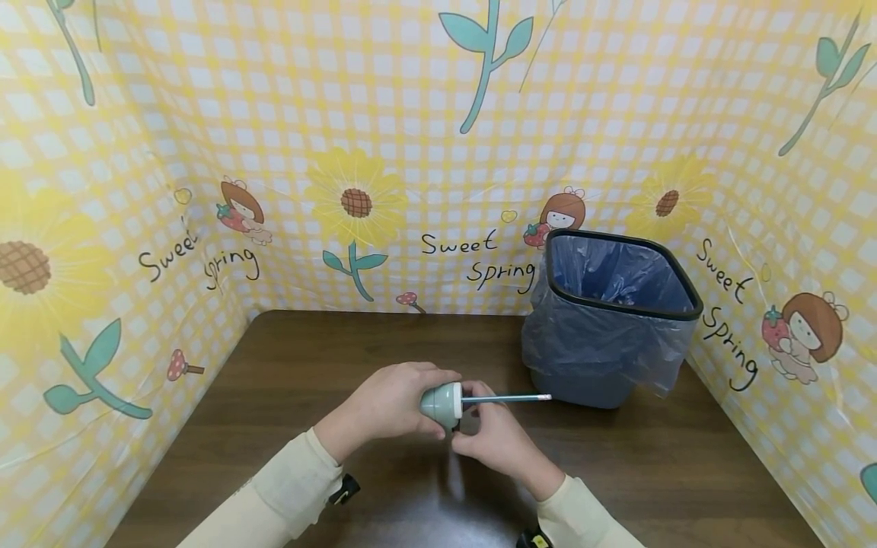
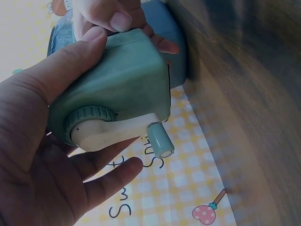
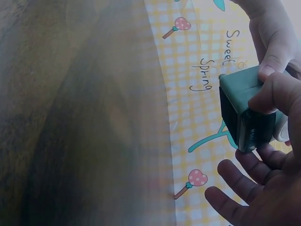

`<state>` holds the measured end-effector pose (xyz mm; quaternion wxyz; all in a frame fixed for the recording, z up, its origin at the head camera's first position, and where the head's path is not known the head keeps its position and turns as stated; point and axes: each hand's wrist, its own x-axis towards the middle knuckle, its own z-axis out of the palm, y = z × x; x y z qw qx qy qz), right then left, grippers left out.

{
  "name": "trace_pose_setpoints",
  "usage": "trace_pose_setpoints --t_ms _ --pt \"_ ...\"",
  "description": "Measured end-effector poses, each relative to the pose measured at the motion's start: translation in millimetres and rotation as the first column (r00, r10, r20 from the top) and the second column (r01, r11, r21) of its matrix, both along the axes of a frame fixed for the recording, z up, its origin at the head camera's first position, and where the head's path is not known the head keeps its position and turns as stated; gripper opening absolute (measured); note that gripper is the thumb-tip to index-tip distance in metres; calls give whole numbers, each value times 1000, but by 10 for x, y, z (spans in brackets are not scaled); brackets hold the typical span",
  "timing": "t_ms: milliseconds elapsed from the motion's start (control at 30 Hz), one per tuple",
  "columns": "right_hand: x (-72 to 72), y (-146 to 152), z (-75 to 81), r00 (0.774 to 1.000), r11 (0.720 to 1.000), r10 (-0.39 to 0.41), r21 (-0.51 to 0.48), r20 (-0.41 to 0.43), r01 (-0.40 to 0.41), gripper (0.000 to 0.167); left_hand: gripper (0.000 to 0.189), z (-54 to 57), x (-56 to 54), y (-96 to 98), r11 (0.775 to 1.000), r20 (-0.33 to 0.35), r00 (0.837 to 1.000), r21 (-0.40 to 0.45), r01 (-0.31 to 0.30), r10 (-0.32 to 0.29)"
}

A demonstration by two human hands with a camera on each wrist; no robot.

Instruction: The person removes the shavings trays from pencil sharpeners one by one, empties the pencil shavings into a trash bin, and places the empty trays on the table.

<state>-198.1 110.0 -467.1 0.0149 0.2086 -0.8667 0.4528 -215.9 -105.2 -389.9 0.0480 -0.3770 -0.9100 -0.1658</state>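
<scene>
Above the middle of the tabletop (image 1: 329, 342), our left hand (image 1: 387, 403) grips the crank pencil sharpener (image 1: 438, 405); our right hand (image 1: 496, 438) holds its dark drawer (image 3: 259, 128) end, beside the jutting pencil (image 1: 510, 398). A lined wastebasket (image 1: 582, 388) stands far right. Probably we're opening the drawer; pulling needs steadiness.

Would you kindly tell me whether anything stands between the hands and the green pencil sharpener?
Nothing visible does: the left hand and the right hand both hold the sharpener directly, while the bin stands apart.

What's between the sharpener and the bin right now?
In the head view, the pencil sticks out from the sharpener toward the bin, with part of the right hand there too.
</scene>
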Motion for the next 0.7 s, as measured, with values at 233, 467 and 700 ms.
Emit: trace_pose_setpoints --t_ms 233,467,700 --pt "13 -1 -10 1000 1000 10 13 -13 -10 63 76 0 21 -18 1000 12 1000 13 0 -1" --pt "16 6 -21 1000 1000 19 10 4 -19 64 77 -21 20 -20 1000 24 1000 16 0 0" --pt "16 3 -26 1000 1000 20 -13 12 -20 63 77 -14 16 -18 1000 6 1000 9 7 -7"
